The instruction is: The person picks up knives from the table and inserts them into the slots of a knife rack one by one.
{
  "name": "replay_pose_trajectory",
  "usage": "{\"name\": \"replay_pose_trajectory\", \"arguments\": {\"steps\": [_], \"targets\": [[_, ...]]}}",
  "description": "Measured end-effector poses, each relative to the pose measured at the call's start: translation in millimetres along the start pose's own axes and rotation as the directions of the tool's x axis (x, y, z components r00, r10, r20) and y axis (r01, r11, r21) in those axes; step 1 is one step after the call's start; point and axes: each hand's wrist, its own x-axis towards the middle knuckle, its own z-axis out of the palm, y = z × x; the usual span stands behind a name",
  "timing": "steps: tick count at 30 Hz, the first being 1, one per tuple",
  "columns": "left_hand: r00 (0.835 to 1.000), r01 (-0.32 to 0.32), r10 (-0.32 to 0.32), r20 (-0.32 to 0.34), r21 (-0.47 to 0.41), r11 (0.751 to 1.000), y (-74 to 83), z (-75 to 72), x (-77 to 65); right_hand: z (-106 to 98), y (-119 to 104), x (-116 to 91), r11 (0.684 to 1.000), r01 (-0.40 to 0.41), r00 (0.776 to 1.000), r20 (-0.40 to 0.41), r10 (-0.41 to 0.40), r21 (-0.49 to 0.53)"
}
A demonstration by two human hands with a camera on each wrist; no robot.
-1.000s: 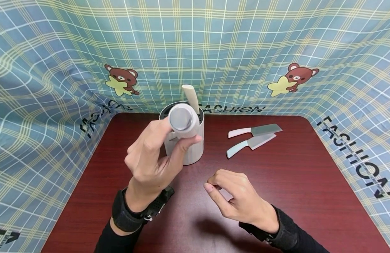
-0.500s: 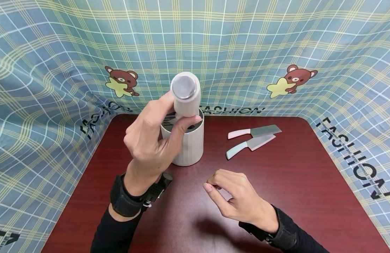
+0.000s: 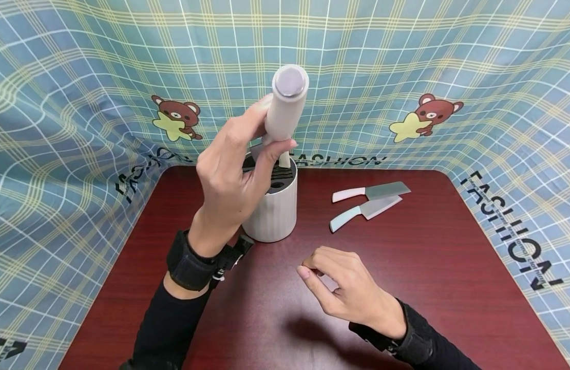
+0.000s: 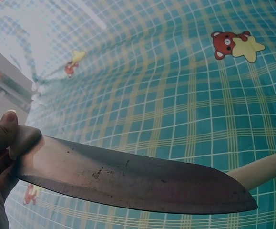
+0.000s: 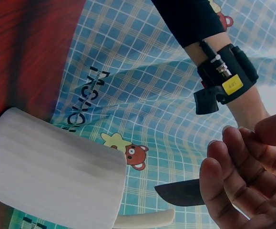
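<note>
My left hand (image 3: 234,169) grips a kitchen knife (image 3: 287,110) by its white handle, raised over the white ribbed knife holder (image 3: 271,216). The blade (image 4: 128,176) shows in full in the left wrist view, wide with dark specks. In the right wrist view the blade tip (image 5: 178,192) is apart from the holder, beyond its mouth. A second white handle (image 5: 145,219) sticks out of the holder. My right hand (image 3: 345,282) is held over the near part of the table, fingers loosely curled and holding nothing.
To the right of the holder, two knives lie on the dark red table (image 3: 405,267): a cleaver with a pinkish handle (image 3: 348,194) and a knife with a pale blue handle (image 3: 345,219). Their blades overlap. A checked cloth (image 3: 359,77) surrounds the table's back and sides.
My left hand has risen and moved slightly right with the knife, lifting it higher above the holder. My right hand and the two knives on the table have stayed put.
</note>
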Motion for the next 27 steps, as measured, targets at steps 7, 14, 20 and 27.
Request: {"name": "replay_pose_trajectory", "arguments": {"steps": [7,14,20,27], "targets": [[0.999,0.016,-0.015,0.044,-0.014,1.0,-9.0,7.1,0.0,0,1,-1,1.0,0.002,1.0,-0.006,-0.002,-0.004],[0.998,0.037,-0.035,0.053,-0.027,0.999,-11.8,12.2,0.5,-1,2,-2,1.0,-0.002,1.0,-0.007,0.002,-0.005],[0.997,0.046,-0.042,0.057,-0.06,0.997,-16.1,16.4,0.7,-1,2,-2,1.0,-0.007,1.0,-0.01,0.007,-0.006],[0.994,0.066,-0.058,0.096,-0.073,0.995,-25.3,21.8,-5.0,-2,2,-3,1.0,-0.019,1.0,-0.008,0.019,-0.008]]}}
